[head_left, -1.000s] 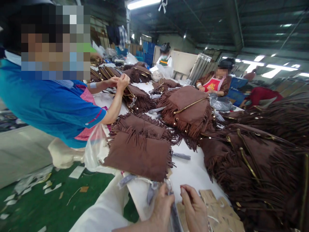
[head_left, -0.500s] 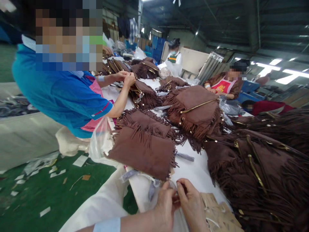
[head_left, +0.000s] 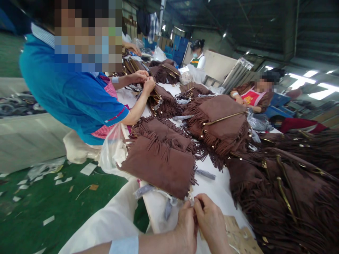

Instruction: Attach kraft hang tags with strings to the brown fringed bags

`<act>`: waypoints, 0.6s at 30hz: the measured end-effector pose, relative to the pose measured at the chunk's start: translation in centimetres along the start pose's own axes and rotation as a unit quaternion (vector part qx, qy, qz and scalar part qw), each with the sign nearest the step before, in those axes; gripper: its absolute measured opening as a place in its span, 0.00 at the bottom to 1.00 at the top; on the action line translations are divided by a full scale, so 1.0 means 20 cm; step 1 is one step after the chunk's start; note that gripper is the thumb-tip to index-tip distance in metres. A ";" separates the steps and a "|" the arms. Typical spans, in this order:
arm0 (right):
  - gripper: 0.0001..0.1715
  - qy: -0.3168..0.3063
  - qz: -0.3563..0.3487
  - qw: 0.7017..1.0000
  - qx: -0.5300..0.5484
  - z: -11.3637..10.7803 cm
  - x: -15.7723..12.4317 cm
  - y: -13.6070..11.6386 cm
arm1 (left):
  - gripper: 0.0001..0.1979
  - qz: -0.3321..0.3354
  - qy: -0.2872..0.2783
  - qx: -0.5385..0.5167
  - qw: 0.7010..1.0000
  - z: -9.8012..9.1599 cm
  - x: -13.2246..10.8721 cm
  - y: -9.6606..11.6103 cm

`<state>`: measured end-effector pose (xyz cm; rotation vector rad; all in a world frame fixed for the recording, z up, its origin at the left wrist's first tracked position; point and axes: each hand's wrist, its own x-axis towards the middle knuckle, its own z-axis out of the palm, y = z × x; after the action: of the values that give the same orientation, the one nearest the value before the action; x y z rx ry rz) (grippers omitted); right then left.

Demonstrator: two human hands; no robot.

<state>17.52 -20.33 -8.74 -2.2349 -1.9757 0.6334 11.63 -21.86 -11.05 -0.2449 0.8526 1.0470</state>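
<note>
My left hand (head_left: 185,229) and my right hand (head_left: 210,221) are pressed together at the table's near edge, fingers pinched on a small piece I cannot make out, beside a clear plastic wrapper (head_left: 169,208). Just beyond them lies a flat brown suede fringed bag (head_left: 161,164). Brown card tags (head_left: 239,238) lie under my right hand on the white table (head_left: 214,188).
A big heap of brown fringed bags (head_left: 286,187) with gold bars fills the right side. Another bag (head_left: 222,121) lies mid-table. A person in a blue shirt (head_left: 76,95) works on a bag at the left. Other people sit at the far end. Paper scraps litter the green floor (head_left: 47,197).
My two hands have come together from slightly apart and now pinch at one spot. The view has shifted a little upward and left; the person in blue keeps working.
</note>
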 end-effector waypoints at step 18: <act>0.15 -0.092 -0.012 0.979 -0.180 -0.01 0.10 -0.09 | 0.07 0.001 0.003 -0.055 0.998 -0.02 0.04 0.01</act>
<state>16.16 -18.15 -8.38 -2.4209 -2.3698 0.5317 11.35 -21.51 -11.80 -0.3394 0.8020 1.0972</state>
